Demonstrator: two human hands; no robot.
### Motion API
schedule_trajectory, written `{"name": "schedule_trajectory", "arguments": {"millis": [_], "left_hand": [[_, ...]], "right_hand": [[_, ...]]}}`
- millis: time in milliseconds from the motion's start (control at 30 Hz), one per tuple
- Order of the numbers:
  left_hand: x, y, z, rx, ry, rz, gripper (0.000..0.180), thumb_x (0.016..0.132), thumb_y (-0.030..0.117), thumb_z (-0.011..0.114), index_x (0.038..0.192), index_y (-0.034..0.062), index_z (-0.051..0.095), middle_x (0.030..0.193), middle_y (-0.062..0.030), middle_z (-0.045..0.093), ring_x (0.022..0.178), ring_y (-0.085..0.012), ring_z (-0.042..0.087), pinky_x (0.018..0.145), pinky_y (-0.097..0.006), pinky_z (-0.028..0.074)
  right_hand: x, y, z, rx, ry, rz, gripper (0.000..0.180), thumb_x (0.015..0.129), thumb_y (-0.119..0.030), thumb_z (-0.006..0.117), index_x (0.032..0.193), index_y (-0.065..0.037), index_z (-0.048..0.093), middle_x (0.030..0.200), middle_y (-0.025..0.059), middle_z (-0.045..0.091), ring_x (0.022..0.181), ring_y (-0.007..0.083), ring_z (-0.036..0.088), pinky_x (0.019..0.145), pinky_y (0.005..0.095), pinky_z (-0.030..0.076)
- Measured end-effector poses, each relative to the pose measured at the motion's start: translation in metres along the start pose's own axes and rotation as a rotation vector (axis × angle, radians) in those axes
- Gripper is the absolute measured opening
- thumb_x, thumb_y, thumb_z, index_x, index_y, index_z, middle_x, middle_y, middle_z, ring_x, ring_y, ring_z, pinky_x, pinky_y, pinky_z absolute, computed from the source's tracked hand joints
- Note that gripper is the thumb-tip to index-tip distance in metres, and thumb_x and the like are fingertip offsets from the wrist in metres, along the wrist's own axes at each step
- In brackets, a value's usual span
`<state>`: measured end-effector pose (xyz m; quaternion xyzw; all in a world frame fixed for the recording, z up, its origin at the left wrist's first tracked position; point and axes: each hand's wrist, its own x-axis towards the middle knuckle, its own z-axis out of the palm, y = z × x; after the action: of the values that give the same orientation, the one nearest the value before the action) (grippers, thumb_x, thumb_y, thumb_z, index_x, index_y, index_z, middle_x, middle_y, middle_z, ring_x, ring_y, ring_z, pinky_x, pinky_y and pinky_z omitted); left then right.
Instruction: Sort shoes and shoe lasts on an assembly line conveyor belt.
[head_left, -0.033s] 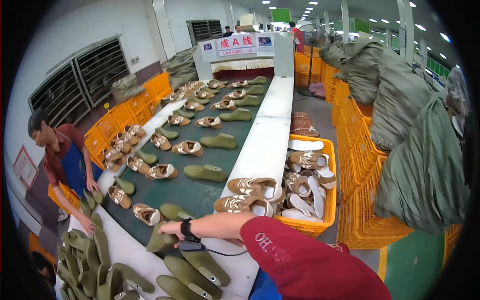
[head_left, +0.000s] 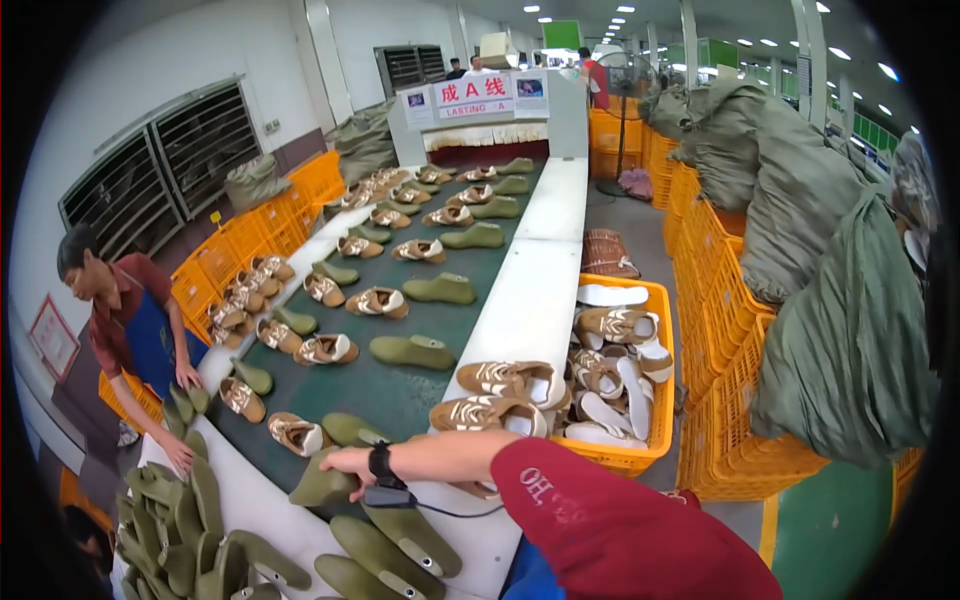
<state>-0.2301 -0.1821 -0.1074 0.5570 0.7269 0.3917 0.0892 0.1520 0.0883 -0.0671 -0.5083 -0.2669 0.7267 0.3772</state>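
Note:
My right hand (head_left: 350, 464) reaches in from the lower right, a black strap at its wrist. Its fingers are closed on an olive-green shoe last (head_left: 322, 484) at the near end of the dark green conveyor belt (head_left: 330, 388). Just beyond that last lies another last (head_left: 352, 430), with a brown and white shoe (head_left: 296, 433) to its left. Several more lasts (head_left: 385, 555) lie side by side on the white surface nearest me, below my hand. My left hand is out of view.
Shoes and lasts fill the belt back to a grey machine (head_left: 567, 120). Two shoes (head_left: 508, 380) sit on the white right ledge, beside an orange crate (head_left: 655, 425) of shoes. At left a co-worker (head_left: 140, 320) touches lasts near a heap (head_left: 160, 530). Stacked crates (head_left: 745, 440) and sacks stand right.

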Motion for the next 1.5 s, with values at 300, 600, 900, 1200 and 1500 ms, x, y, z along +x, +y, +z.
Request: {"name": "schedule_trajectory", "arguments": {"millis": [300,600,900,1200,1500], "left_hand": [[0.006,0.022,-0.014,0.485,0.01,0.017,0.03,0.094,0.026,0.051,0.109,0.0004,0.059,0.102,-0.016,0.063,0.091,-0.0331,0.058,0.084,-0.04,0.046],[-0.003,-0.028,0.016,0.557,0.183,0.212,0.016,0.091,0.02,0.049,0.096,0.0106,0.062,0.098,-0.0083,0.064,0.096,-0.0318,0.055,0.093,-0.043,0.04],[-0.001,-0.011,0.01,0.719,0.27,0.361,0.011,0.082,0.015,0.057,0.085,0.0089,0.065,0.097,-0.0099,0.065,0.103,-0.033,0.053,0.095,-0.047,0.037],[-0.006,-0.02,0.006,0.764,0.087,0.391,0.019,0.085,0.019,0.058,0.086,0.0021,0.067,0.101,-0.0154,0.063,0.101,-0.0354,0.052,0.095,-0.048,0.037],[0.006,-0.004,0.02,0.723,0.093,0.432,0.021,0.087,0.019,0.056,0.085,0.0016,0.067,0.097,-0.017,0.063,0.099,-0.0361,0.053,0.096,-0.049,0.037]], "right_hand": [[0.004,0.012,0.073,-0.137,-0.088,-0.012,0.055,0.079,-0.033,0.064,0.126,-0.011,0.045,0.118,0.0122,0.052,0.107,0.0315,0.054,0.08,0.0551,0.048],[0.075,0.08,0.162,-1.026,-0.05,-0.513,0.071,0.077,-0.018,0.054,0.137,0.005,0.023,0.1,0.0282,0.061,0.096,0.0412,0.059,0.082,0.0464,0.046],[0.078,0.091,0.154,-1.488,-0.408,-0.484,0.044,0.077,-0.02,0.055,0.116,0.002,0.053,0.105,0.0229,0.062,0.095,0.0377,0.061,0.079,0.0432,0.048],[-0.05,0.096,0.039,-1.612,-0.364,-0.742,0.036,0.083,-0.041,0.054,0.107,-0.016,0.065,0.108,0.0119,0.063,0.098,0.0383,0.056,0.082,0.0533,0.045],[-0.069,0.148,0.017,-1.345,0.106,-0.841,0.04,0.084,-0.046,0.052,0.115,-0.022,0.062,0.116,0.0091,0.06,0.108,0.0402,0.05,0.084,0.0554,0.043]]}}
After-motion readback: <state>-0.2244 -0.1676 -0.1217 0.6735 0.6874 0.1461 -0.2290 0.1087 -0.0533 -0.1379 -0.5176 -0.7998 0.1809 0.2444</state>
